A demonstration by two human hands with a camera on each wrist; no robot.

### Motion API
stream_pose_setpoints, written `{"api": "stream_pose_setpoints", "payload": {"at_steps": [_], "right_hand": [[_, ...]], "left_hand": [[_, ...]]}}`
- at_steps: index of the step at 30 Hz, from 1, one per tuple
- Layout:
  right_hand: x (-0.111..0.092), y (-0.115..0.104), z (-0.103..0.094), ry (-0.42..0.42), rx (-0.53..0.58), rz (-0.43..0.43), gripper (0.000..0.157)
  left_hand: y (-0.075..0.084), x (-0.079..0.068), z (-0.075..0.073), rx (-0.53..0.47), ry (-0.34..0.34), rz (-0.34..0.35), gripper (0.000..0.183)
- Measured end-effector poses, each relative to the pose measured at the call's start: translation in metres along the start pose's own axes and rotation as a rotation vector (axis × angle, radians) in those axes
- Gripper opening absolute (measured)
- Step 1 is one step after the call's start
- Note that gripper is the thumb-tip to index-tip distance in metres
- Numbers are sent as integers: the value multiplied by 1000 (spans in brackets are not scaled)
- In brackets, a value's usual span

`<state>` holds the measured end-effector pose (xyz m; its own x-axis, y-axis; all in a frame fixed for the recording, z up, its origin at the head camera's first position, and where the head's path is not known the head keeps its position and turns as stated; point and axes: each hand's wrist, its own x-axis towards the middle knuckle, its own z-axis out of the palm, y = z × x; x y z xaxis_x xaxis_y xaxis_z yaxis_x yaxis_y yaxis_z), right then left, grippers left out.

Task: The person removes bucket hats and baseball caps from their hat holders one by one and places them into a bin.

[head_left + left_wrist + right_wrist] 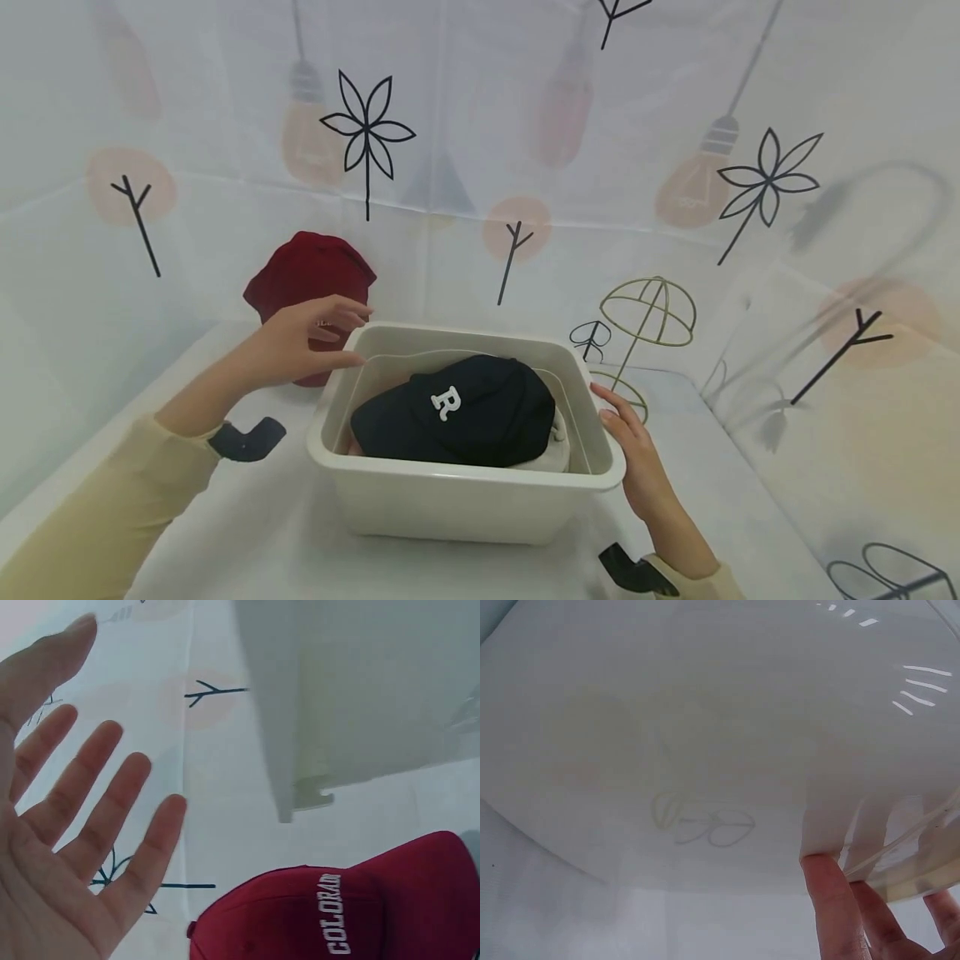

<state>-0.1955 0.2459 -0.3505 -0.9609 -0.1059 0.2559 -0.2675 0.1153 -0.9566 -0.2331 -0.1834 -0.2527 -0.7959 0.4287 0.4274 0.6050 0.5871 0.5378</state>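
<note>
A cream plastic bin [480, 504] sits on the white table. Inside it lies a black baseball cap [495, 408] with a white R, on top of a pale item [553, 450] that is mostly covered. My left hand [311, 337] is at the bin's left rim, fingers spread and holding nothing; the left wrist view shows its open palm. Behind it is a red cap [307, 267], lettered COLORADO in the left wrist view. My right hand [633, 454] touches the right rim. In the right wrist view its fairly straight fingers [832, 907] rest against the bin's outer wall.
A white sheet [450, 267] printed with plants and light bulbs hangs behind the table [247, 508]. Dark bands [251, 440] are around both wrists. Shadows fall on the sheet at the right.
</note>
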Motion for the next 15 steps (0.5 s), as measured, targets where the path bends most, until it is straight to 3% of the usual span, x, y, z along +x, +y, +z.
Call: {"api": "stream_pose_setpoints", "payload": {"at_steps": [10, 15], "right_hand": [[0, -1, 0, -1, -10, -3, 44], [0, -1, 1, 0, -8, -3, 44]], "left_hand": [[-20, -11, 8, -42, 312, -11, 42], [-29, -18, 12, -43, 415, -50, 40]]}}
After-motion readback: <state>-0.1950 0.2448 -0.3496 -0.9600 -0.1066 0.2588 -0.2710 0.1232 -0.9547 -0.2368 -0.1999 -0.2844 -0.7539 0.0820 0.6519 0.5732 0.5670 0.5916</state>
